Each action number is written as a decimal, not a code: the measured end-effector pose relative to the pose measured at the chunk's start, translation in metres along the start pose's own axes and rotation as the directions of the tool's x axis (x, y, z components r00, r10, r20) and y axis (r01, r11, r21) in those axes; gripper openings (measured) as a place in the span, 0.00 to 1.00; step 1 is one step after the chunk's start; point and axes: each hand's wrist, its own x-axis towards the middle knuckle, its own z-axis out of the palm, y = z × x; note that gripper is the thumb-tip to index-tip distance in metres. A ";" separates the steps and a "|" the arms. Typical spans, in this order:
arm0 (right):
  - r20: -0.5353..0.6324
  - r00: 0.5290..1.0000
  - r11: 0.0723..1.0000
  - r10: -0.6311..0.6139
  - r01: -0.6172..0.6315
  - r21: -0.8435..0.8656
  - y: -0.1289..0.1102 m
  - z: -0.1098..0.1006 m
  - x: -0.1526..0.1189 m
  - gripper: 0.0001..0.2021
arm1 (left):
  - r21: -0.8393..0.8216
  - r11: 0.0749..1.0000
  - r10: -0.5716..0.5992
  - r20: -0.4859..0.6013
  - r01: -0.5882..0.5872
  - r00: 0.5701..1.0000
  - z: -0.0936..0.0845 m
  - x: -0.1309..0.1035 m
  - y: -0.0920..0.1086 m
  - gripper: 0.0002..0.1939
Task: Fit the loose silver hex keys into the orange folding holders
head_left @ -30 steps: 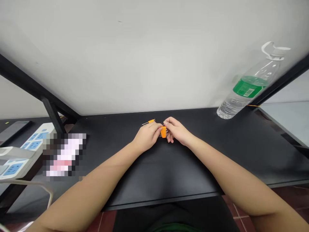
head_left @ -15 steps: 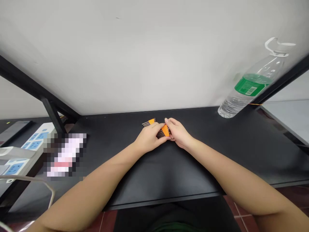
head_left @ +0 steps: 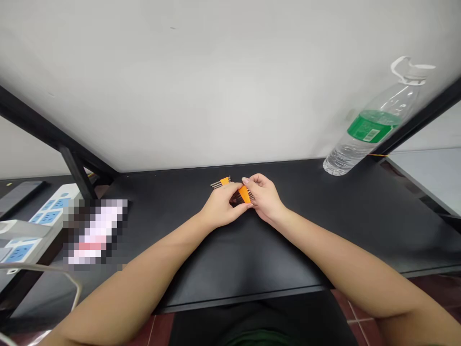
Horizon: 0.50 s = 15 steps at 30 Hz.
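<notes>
We hold an orange-clipped hex-key set (head_left: 244, 194) between our two hands, just above or on the black tabletop (head_left: 248, 259); we cannot tell whether it touches the surface. Our left hand (head_left: 221, 204) has its thumb and forefinger spread around the set, the thumb reaching along the near side to the lower end of the orange clip and the fingers at its upper end, so the set is held in the gap with some dark metal rods showing. Our right hand (head_left: 265, 194) is curled in narrow at the right side of the set, thumb tip by the clip's upper end; its other fingers are partly hidden, and we cannot tell whether they pinch a rod. Just beyond our left hand, a second hex-key set (head_left: 224, 180), also with an orange clip, lies on the tabletop, its rods pointing left. Well off to the right, a clear plastic bottle (head_left: 376, 126) with a green label and white cap stands near the pale wall (head_left: 216, 91). To our left, beyond a pixelated patch (head_left: 99, 230), we see a white power strip (head_left: 50, 214) with blue sockets and, nearer us, a pale cable (head_left: 77, 288).
</notes>
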 end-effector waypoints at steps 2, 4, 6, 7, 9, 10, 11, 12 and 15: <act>0.017 1.000 0.999 0.003 -0.004 0.044 -0.003 -0.001 0.002 0.24 | 0.003 1.000 0.008 0.007 -0.008 1.000 0.000 0.000 -0.003 0.18; 0.030 0.999 0.997 0.013 -0.015 0.075 -0.006 -0.003 0.005 0.25 | 0.020 1.000 0.013 0.016 -0.013 1.000 -0.001 -0.001 -0.008 0.18; 0.029 0.999 0.996 0.029 -0.031 0.086 -0.010 -0.007 0.008 0.26 | 0.052 0.999 0.006 0.019 -0.007 1.000 -0.001 -0.002 -0.012 0.19; 0.017 0.999 0.996 0.033 -0.034 0.086 -0.013 -0.010 0.010 0.26 | 0.072 0.997 -0.002 0.018 0.001 1.000 -0.002 -0.002 -0.015 0.20; -0.003 0.999 0.998 0.036 -0.036 0.057 -0.019 -0.017 0.014 0.27 | 0.125 0.992 -0.033 0.025 0.029 0.999 -0.005 -0.003 -0.019 0.22; -0.007 1.000 0.999 0.029 -0.029 0.020 -0.022 -0.021 0.017 0.27 | 0.157 0.986 -0.053 0.036 0.047 0.998 -0.007 -0.002 -0.021 0.22; -0.001 1.000 0.999 0.026 -0.026 -0.047 -0.024 -0.027 0.020 0.27 | 0.191 0.980 -0.075 0.053 0.063 0.996 -0.009 -0.002 -0.023 0.22; 0.011 1.000 0.990 0.021 -0.020 -0.141 -0.026 -0.033 0.022 0.27 | 0.218 0.973 -0.094 0.069 0.077 0.993 -0.011 -0.002 -0.024 0.21; 0.061 0.990 0.818 -0.130 0.142 -0.557 -0.032 -0.052 0.031 0.21 | 0.260 0.962 -0.120 0.119 0.086 0.986 -0.015 0.000 -0.024 0.20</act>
